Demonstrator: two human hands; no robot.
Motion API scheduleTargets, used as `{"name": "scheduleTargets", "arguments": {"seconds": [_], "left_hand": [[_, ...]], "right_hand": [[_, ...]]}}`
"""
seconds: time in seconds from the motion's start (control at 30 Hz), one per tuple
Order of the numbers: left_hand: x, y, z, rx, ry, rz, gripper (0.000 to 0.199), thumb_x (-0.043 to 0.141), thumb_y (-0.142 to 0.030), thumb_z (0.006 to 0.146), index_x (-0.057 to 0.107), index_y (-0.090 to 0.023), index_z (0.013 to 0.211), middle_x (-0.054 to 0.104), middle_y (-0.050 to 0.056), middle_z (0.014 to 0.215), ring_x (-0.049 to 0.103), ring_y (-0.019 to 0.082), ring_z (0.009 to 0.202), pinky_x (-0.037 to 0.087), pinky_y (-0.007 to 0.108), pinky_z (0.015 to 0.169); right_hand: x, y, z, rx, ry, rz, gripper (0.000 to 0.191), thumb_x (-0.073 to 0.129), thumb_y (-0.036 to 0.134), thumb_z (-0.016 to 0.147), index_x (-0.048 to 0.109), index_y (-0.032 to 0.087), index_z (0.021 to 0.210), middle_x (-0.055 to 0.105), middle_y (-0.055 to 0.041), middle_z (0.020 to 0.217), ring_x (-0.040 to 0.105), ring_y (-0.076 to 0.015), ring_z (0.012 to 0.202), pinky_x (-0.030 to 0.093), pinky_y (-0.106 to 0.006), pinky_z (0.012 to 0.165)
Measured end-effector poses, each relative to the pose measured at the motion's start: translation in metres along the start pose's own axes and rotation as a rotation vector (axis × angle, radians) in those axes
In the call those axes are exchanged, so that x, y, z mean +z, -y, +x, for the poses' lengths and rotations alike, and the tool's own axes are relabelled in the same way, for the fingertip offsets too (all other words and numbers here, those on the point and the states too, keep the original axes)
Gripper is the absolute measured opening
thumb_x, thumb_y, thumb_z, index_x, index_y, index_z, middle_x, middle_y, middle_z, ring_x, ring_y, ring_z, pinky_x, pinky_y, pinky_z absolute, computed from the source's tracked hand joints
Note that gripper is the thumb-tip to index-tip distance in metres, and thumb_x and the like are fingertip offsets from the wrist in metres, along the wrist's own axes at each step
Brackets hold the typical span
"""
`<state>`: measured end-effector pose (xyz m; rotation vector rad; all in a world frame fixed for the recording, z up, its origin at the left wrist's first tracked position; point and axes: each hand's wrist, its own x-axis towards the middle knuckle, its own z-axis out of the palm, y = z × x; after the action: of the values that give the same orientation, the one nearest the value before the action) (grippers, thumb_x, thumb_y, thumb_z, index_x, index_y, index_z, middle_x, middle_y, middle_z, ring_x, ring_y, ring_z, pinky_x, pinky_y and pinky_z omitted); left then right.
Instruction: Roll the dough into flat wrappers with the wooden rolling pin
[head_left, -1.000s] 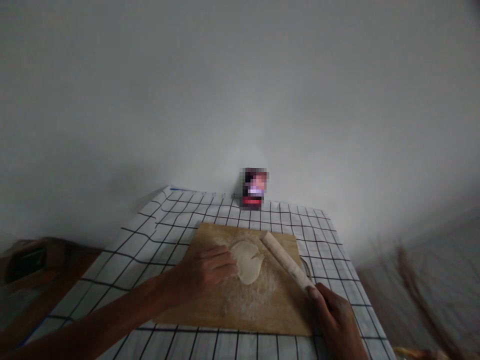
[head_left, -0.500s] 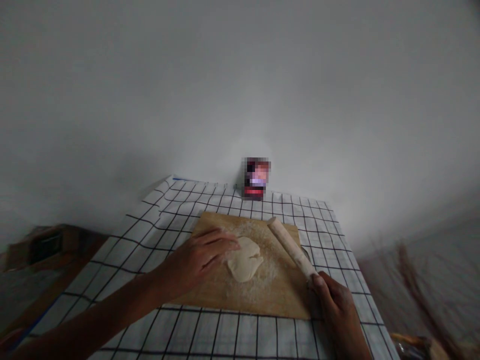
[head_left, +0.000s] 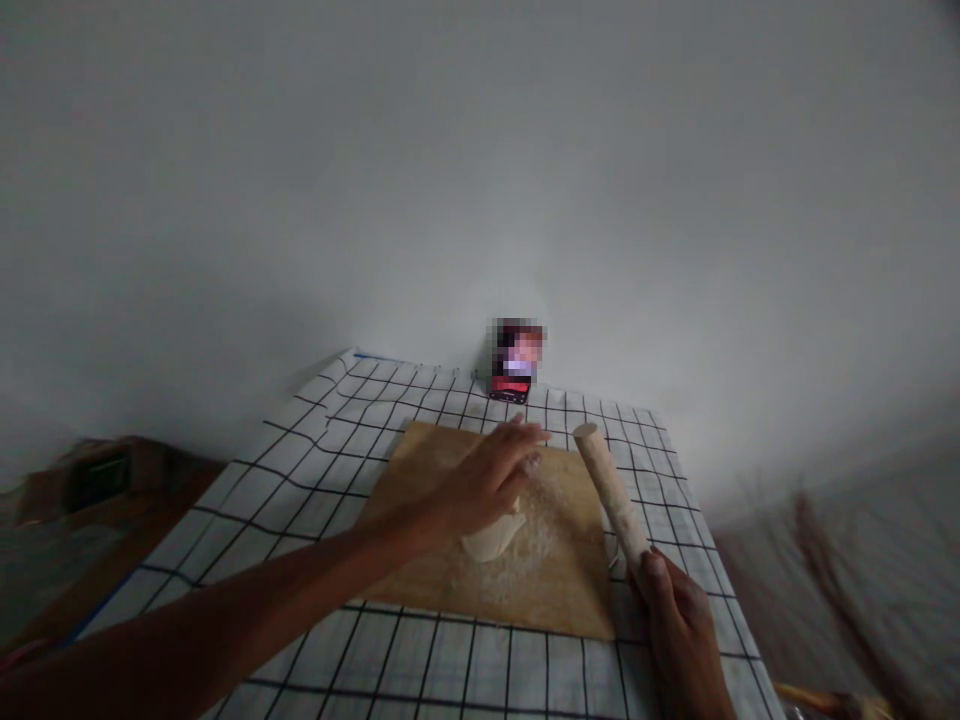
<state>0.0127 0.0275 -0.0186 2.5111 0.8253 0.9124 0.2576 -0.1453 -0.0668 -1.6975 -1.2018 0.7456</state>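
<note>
So the board (head_left: 562, 595) sits on a surface (head_left: 420, 655) covered in white cloth with a black grid, a bit rumpled off past the board's far left corner. There's a strip of blue along the cloth's edge, well left of the board. Pale wall (head_left: 480, 180) fills everything behind the board, kinda dim and greyish. Straight behind the board a phone (head_left: 517, 362) leans near that wall, screen lit but blurred out, so no clue what's on it.

Dough (head_left: 490, 543) is a flat pale piece lying around the middle of the board, partly hidden by the left grip (head_left: 517, 462), with white powder (head_left: 544, 535) dusted on the board beside it. That grip reaches across toward the far side of the board, palm down, fingers loosely bent. Can't tell if it's pinching anything. Right grip (head_left: 671, 595) is just right of the board, wrapped tight around the near end of the rolling pin (head_left: 609, 480), which slants up by the board's right edge.

Rest of the room: a boxy thing (head_left: 105, 482) lower down, well left of the board, and some blurry twigs (head_left: 821, 570) well off to its right.
</note>
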Motion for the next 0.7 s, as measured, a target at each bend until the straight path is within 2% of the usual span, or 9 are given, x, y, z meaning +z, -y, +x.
{"name": "scheduleTargets", "arguments": {"seconds": [0.07,0.1,0.2,0.27,0.43,0.57,0.7], "left_hand": [[-0.020,0.001,-0.003,-0.096,-0.008,0.097,0.028,0.046,-0.032,0.103,0.056,-0.024,0.128,0.064,0.008,0.128,0.058,0.026,0.124,0.047,0.048,0.105],[-0.027,-0.001,-0.008,-0.124,0.048,0.192,0.031,0.054,-0.040,0.099,0.059,-0.024,0.126,0.066,0.008,0.124,0.060,0.030,0.118,0.047,0.051,0.102],[-0.031,-0.013,-0.031,-0.209,0.146,0.375,0.063,0.075,-0.059,0.078,0.061,-0.021,0.126,0.066,0.015,0.125,0.060,0.040,0.113,0.046,0.058,0.097],[-0.019,-0.021,-0.045,-0.266,0.162,0.407,0.067,0.080,-0.054,0.075,0.060,-0.021,0.129,0.064,0.015,0.130,0.057,0.041,0.119,0.045,0.058,0.099],[0.009,-0.028,-0.053,-0.259,0.092,0.257,0.037,0.069,-0.027,0.087,0.067,-0.026,0.124,0.065,0.007,0.129,0.056,0.031,0.122,0.044,0.050,0.105],[0.012,-0.021,-0.048,-0.270,0.013,0.082,0.027,0.066,-0.022,0.089,0.074,-0.026,0.114,0.069,0.005,0.122,0.061,0.025,0.115,0.048,0.044,0.103],[0.011,-0.018,-0.045,-0.238,0.004,0.066,0.019,0.062,-0.022,0.093,0.079,-0.025,0.101,0.075,0.004,0.110,0.066,0.023,0.106,0.050,0.044,0.101]], "right_hand": [[0.001,-0.003,0.000,0.013,-0.018,0.023,0.047,0.041,0.058,0.101,0.044,0.023,0.071,0.035,0.0026,0.069,0.035,-0.0147,0.063,0.030,-0.026,0.055],[0.002,-0.005,0.000,0.021,-0.020,0.035,0.046,0.042,0.058,0.101,0.044,0.023,0.071,0.035,0.0029,0.069,0.034,-0.0146,0.062,0.029,-0.026,0.054],[0.004,-0.006,0.002,0.010,0.004,0.057,0.046,0.042,0.058,0.101,0.043,0.022,0.072,0.034,0.0033,0.069,0.033,-0.0144,0.063,0.026,-0.027,0.055],[0.004,-0.002,0.004,-0.010,0.026,0.054,0.047,0.043,0.058,0.101,0.042,0.022,0.071,0.032,0.0036,0.069,0.032,-0.0142,0.063,0.025,-0.027,0.056],[0.004,0.005,0.004,-0.038,0.052,0.039,0.048,0.043,0.059,0.101,0.040,0.022,0.070,0.029,0.0040,0.069,0.030,-0.0140,0.064,0.021,-0.028,0.057],[0.004,0.003,0.005,-0.048,0.040,0.038,0.048,0.043,0.059,0.101,0.038,0.023,0.070,0.028,0.0042,0.068,0.029,-0.0138,0.064,0.020,-0.028,0.056],[0.005,0.002,0.008,-0.073,0.052,0.052,0.047,0.045,0.057,0.101,0.040,0.022,0.070,0.030,0.0043,0.067,0.031,-0.0135,0.063,0.022,-0.028,0.056]]}}
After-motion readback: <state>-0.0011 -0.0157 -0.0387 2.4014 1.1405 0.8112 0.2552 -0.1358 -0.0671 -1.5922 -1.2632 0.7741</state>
